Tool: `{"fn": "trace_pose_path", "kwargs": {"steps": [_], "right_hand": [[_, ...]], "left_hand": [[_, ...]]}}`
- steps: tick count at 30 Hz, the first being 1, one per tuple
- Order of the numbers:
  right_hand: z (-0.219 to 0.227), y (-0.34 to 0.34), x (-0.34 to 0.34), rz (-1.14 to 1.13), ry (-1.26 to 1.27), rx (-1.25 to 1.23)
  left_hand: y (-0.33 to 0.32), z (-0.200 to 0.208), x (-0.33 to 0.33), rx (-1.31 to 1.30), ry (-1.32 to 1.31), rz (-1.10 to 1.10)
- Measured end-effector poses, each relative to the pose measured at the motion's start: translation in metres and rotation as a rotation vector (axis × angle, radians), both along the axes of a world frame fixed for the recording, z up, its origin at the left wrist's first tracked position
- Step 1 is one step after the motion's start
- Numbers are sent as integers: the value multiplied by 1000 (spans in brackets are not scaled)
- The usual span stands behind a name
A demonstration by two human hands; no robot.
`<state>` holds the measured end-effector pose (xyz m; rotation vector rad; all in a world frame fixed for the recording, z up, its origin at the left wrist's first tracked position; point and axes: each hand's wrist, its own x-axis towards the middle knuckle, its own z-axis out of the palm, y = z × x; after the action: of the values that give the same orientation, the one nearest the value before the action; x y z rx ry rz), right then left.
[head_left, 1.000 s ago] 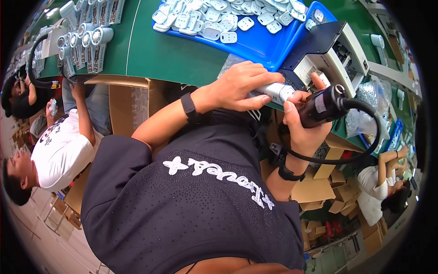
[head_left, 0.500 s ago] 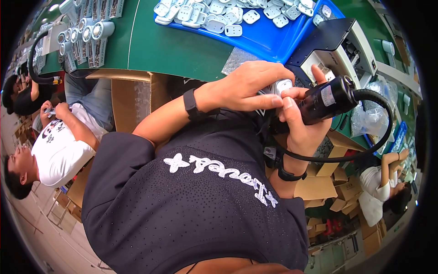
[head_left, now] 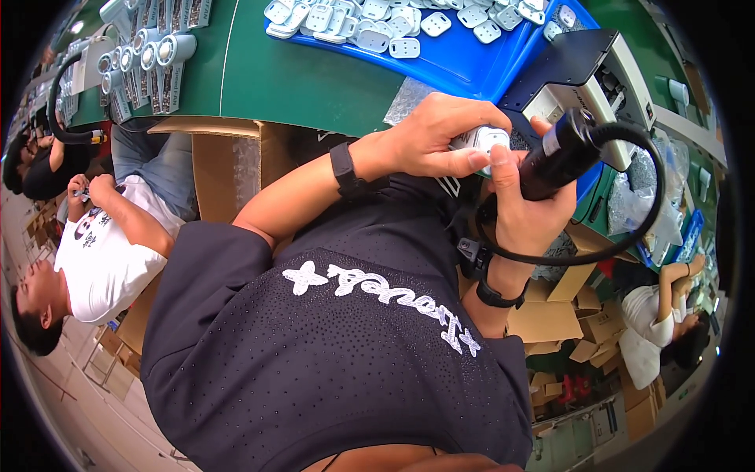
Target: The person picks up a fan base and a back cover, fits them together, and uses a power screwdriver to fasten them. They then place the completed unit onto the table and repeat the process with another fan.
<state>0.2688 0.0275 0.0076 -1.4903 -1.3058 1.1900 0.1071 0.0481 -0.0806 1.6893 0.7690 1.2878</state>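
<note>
My left hand [head_left: 437, 135] is closed on a small white plastic casing [head_left: 491, 140], its thumb and index finger gripping the sides. A rounded face of the casing shows between the fingertips; the rest is hidden. My right hand [head_left: 528, 212] wraps round a black corded electric screwdriver [head_left: 560, 157], held slanting with its cable end up to the right. The right thumb points up and rests by the casing's lower edge. The tool's tip is hidden behind the hand, so I cannot tell whether it touches the casing.
A blue tray [head_left: 460, 67] of white plastic covers [head_left: 405, 47] lies on the green table [head_left: 291, 86]. A black-and-white machine [head_left: 570, 75] stands beside it. White handheld devices [head_left: 157, 63] stand in rows at left. A thick black cable [head_left: 629, 248] loops near my right arm. Co-workers sit both sides.
The screwdriver has swung to a steeper slant, and its cable loop has shifted. My left hand has moved slightly up, and more of the casing shows between the fingers.
</note>
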Motion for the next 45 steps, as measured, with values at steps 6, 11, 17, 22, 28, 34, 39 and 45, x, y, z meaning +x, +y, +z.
{"fn": "trace_pose_path", "kwargs": {"steps": [6, 11, 17, 22, 28, 34, 39, 45], "right_hand": [[7, -3, 1, 14, 111, -89], [-4, -5, -2, 19, 89, -53], [-21, 7, 1, -22, 91, 98], [10, 27, 16, -33, 319, 539], [11, 75, 51, -28, 278, 845], [28, 59, 58, 72, 528, 512], [95, 24, 48, 233, 656, 343], [80, 40, 25, 376, 808, 471]], "left_hand": [[5, -4, 1, 106, -32, -9], [3, -1, -1, 120, 72, 14], [3, -3, -1, 98, 72, 26], [0, -9, -1, 123, 51, 42], [4, -9, 2, 136, 48, 34], [6, -11, 6, 176, 33, 67], [3, -6, 6, 130, 66, 26], [5, -8, 7, 146, 63, 33]]}}
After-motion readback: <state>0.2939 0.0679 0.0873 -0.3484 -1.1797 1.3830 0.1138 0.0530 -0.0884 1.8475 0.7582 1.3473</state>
